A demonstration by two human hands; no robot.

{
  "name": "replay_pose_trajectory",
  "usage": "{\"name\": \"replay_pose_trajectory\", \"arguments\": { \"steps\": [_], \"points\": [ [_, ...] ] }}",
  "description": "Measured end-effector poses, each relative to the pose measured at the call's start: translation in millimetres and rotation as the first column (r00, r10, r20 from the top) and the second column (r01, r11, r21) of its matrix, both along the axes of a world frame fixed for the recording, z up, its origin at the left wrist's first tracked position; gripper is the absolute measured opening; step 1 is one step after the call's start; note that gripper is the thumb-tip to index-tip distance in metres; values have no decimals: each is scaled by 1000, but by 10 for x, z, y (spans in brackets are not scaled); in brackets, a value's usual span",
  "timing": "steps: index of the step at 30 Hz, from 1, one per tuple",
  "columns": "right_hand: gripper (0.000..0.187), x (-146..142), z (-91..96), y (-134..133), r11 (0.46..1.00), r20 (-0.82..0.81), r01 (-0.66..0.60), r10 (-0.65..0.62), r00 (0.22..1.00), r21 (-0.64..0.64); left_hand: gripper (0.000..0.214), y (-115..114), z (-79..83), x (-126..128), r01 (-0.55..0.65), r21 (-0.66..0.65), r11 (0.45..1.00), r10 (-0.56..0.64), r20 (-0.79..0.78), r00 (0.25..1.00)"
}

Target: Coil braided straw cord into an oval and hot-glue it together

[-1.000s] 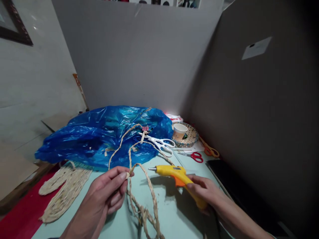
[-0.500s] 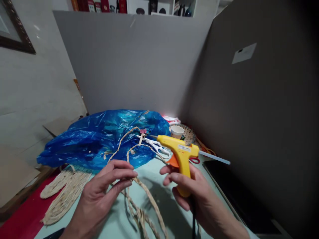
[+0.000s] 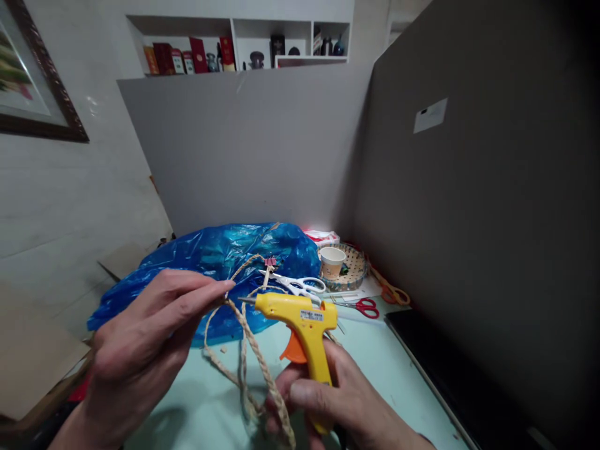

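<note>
Table (image 3: pixel 375 350); right fingers (image 3: pixel 310 393) around glue gun (image 3: pixel 293 309)

No legible text, the label (image 3: pixel 312 315) on the yellow glue gun (image 3: pixel 281 307) too blurred.

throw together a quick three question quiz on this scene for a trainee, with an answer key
1. Multiple choice: what does the right hand grip?
A) red-handled metal scissors
B) yellow plastic glue gun
C) crumpled blue plastic bag

2. True or false: the gun's slim metal nozzle points toward the left hand.

3. Fill in the blank: the small beige-and-white cup stands in a shallow, round, woven ____.

Key: 1. B; 2. true; 3. basket
</note>
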State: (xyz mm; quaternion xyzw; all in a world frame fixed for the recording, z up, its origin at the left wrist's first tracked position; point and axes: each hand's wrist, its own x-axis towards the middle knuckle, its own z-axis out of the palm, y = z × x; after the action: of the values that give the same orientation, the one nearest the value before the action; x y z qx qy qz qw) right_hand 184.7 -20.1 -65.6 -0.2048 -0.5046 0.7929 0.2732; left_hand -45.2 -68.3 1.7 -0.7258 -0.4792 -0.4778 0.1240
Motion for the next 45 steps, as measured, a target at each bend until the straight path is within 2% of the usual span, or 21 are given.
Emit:
{"name": "replay_pose_trajectory", "arguments": {
  "steps": [3, 5, 6, 7, 9, 11, 13, 15, 18, 20, 23, 26, 27, 29, 33, 36, 39, 41, 42, 43, 45],
  "points": [
    [39, -43, -53, 0, 1000, 36, 13, -12, 999, -22, 33, -7, 88, 9, -66, 56, 996, 65, 5, 998],
    [45, -101, -130, 44, 993, 53, 116, -117, 992, 22, 29, -31, 104, 17, -84, 42, 996, 82, 51, 995],
    [46, -132, -171, 88, 976, 58, 194, -201, 978, 100, 28, -41, 95, 20, -97, 40, 994, 93, 88, 992],
    [44, -159, -206, 147, 939, 60, 275, -293, 954, 209, 27, -46, 73, 22, -113, 43, 993, 107, 127, 986],
    [37, -193, -245, 296, 789, 28, 451, -507, 862, 418, 27, -40, -15, 26, -101, 35, 994, 95, 137, 986],
    [33, -195, -239, 447, 652, -12, 550, -639, 769, 522, 29, -12, -158, 47, -73, 9, 997, 73, 32, 997],
    [32, -176, -213, 557, 546, -45, 607, -721, 692, 578, 30, 19, -326, 103, -134, 24, 991, 129, 151, 980],
    [32, -149, -204, 611, 469, -66, 632, -770, 635, 617, 24, 27, -474, 190, -100, -42, 994, 107, 265, 958],
    [29, -97, -264, 625, 421, -80, 625, -786, 613, 658, 13, -10, -589, 310, -54, -279, 959, 161, 379, 911],
    [27, -48, -338, 632, 412, -77, 607, -783, 617, 679, 18, -39, -600, 342, 28, -460, 888, 200, 438, 876],
    [25, 34, -440, 670, 410, -54, 585, -787, 615, 700, 32, -29, -611, 309, 225, -644, 731, 198, 516, 833],
    [25, 101, -470, 722, 412, -37, 575, -790, 612, 707, 31, 39, -704, 247, 417, -726, 547, 211, 602, 770],
    [26, 119, -461, 737, 418, -31, 571, -787, 616, 707, 28, 60, -750, 233, 467, -730, 499, 238, 634, 736],
    [27, 152, -418, 763, 438, -16, 559, -778, 629, 704, 28, 87, -839, 220, 543, -712, 445, 298, 690, 660],
    [34, 230, -297, 803, 462, -5, 591, -785, 619, 661, 27, 74, -910, 212, 592, -676, 440, 401, 737, 544],
    [31, 300, -224, 781, 456, -20, 647, -808, 589, 611, 28, 47, -878, 195, 574, -658, 488, 452, 753, 479],
    [23, 360, -184, 622, 453, -14, 649, -813, 582, 611, 32, 29, -849, 170, 566, -638, 521, 469, 769, 435],
    [28, 375, -175, 443, 492, 8, 585, -770, 639, 645, 33, 24, -849, 156, 550, -630, 548, 479, 775, 411],
    [35, 370, -174, 347, 551, 64, 499, -712, 699, 669, 33, 24, -854, 152, 542, -625, 561, 483, 779, 399],
    [38, 354, -174, 255, 581, 122, 405, -664, 738, 706, 35, 25, -861, 150, 537, -619, 572, 483, 784, 390],
    [36, 290, -173, 108, 610, 257, 184, -562, 786, 770, 39, 28, -874, 155, 530, -605, 594, 471, 796, 380]
  ]
}}
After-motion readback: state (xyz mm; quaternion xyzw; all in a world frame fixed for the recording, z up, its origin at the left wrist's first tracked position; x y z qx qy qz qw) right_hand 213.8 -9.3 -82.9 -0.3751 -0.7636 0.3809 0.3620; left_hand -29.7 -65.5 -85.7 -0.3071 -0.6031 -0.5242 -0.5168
